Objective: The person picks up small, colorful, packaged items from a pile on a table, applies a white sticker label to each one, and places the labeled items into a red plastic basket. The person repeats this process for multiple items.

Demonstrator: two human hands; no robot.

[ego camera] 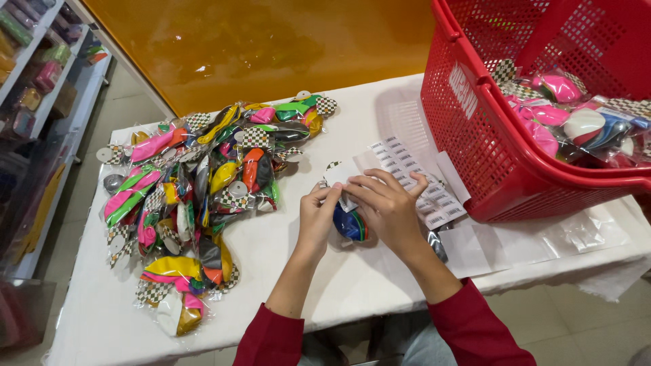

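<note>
My left hand and my right hand meet at the middle of the white table. Both hold a small clear packet of balloons with a checkered white header card; blue and green balloons show between my palms. My right fingers press on the card's top, near a small white sticker. Red sleeves cover both forearms. A sheet of barcode stickers lies just behind my right hand.
A big heap of colourful balloon packets lies on the left half of the table. A red plastic basket with more packets stands at the right. Clear plastic sheets lie under and in front of it. Shop shelves run along the left edge.
</note>
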